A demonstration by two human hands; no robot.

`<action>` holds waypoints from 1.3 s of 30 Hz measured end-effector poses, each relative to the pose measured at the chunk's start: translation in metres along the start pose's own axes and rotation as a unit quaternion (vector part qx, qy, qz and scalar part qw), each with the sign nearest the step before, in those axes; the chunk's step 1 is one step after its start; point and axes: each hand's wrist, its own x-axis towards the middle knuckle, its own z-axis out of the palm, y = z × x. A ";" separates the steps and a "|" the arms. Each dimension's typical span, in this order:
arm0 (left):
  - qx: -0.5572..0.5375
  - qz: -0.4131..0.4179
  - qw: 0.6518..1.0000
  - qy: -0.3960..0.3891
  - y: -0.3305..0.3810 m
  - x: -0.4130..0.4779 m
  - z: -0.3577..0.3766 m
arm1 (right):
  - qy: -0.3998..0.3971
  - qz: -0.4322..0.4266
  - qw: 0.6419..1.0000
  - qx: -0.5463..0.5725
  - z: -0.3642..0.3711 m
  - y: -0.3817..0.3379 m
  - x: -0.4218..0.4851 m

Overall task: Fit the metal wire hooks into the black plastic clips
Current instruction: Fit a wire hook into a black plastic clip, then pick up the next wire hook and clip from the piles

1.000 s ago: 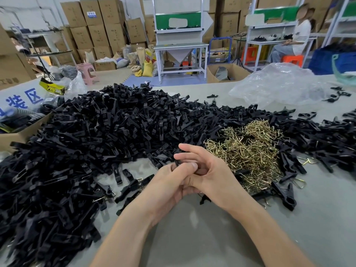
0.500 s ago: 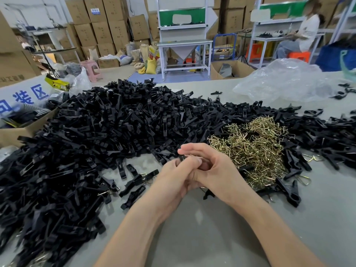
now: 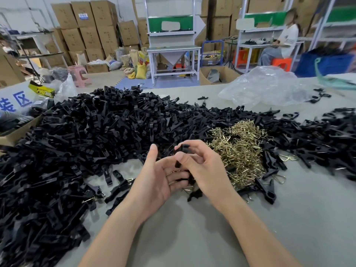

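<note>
Where half a second ago the two hands were clasped tight together with the left thumb folded over the right, they have since come apart. The left hand [image 3: 154, 182] has opened out, its palm turned toward the right and its thumb pointing straight up, clear of everything. Its fingers [image 3: 173, 177] are loosely bent and run under the right hand. Glints of brass wire and bits of black show among them, but whether they grip anything cannot be told.

The right hand [image 3: 204, 170] is raised a little above the left. It pinches one black clip [image 3: 182, 149] between thumb and forefinger, and the clip, hidden before, now stands nearly upright in plain sight. The other right fingers are curled beneath it.

Both forearms reach in from the near edge over the grey worktop [image 3: 289, 218]. The heap of black clips [image 3: 96, 135] lies to the left and behind the hands. The pile of metal wire hooks [image 3: 240, 143] sits just beside the right hand, on its right.
</note>
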 end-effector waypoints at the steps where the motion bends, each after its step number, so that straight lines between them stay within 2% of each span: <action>1: -0.003 -0.002 1.000 0.020 0.000 0.000 -0.001 | 0.022 0.002 0.999 0.023 -0.002 -0.001 -0.002; 4: -0.002 0.003 0.999 0.042 -0.003 0.001 -0.002 | 0.092 0.006 0.990 0.111 -0.022 -0.014 -0.008; 6: -0.003 0.007 0.999 0.043 -0.006 0.003 -0.004 | 0.135 -0.019 0.973 0.185 -0.060 -0.036 -0.005; 8: 0.005 0.012 0.999 0.049 -0.008 0.006 -0.005 | 0.206 -0.058 0.932 0.292 -0.116 -0.067 0.002; 10: 0.013 0.017 0.998 0.063 -0.010 0.008 -0.003 | 0.304 -0.065 0.868 0.388 -0.166 -0.099 0.010; 11: 0.017 0.018 0.997 0.072 -0.010 0.009 -0.001 | 0.346 -0.052 0.846 0.402 -0.183 -0.107 0.010; 12: 0.023 0.018 0.996 0.081 -0.011 0.009 0.000 | 0.366 -0.027 0.842 0.395 -0.195 -0.110 0.009; 15: 0.039 0.034 0.994 0.092 -0.011 0.005 0.004 | 0.345 0.044 0.901 0.261 -0.185 -0.095 -0.003; 17: 0.081 0.087 0.987 0.109 -0.014 -0.001 0.006 | 0.308 0.060 0.935 0.164 -0.152 -0.076 -0.010; 18: 0.147 0.138 0.971 0.132 -0.015 -0.004 0.003 | 0.291 0.063 0.948 0.112 -0.132 -0.068 -0.013; 19: 0.249 0.197 0.933 0.167 -0.016 -0.006 0.000 | 0.272 0.060 0.959 0.050 -0.112 -0.059 -0.014; 21: 0.457 0.285 0.804 0.251 -0.016 -0.010 -0.009 | 0.213 0.029 0.974 -0.079 -0.071 -0.042 -0.015; 23: 0.603 0.290 0.659 0.342 -0.018 -0.013 -0.017 | 0.142 -0.024 0.966 -0.215 -0.035 -0.025 -0.018; 24: 0.646 0.266 0.606 0.381 -0.019 -0.011 -0.023 | 0.109 -0.053 0.945 -0.304 -0.020 -0.016 -0.019; 25: 0.666 0.235 0.579 0.407 -0.021 -0.008 -0.030 | 0.078 -0.081 0.915 -0.388 -0.009 -0.007 -0.020; 27: 0.681 0.143 0.585 0.415 -0.018 -0.006 -0.037 | 0.025 -0.100 0.868 -0.486 0.005 0.009 -0.020; 29: 0.721 0.064 0.567 0.393 -0.013 -0.005 -0.042 | -0.004 -0.103 0.841 -0.531 0.009 0.019 -0.018; 34: 0.754 0.126 0.546 0.343 -0.012 -0.001 -0.042 | 0.004 -0.116 0.834 -0.540 0.005 0.031 -0.012; 39: 0.729 0.193 0.571 0.324 -0.012 0.001 -0.041 | 0.008 -0.118 0.848 -0.517 0.004 0.031 -0.008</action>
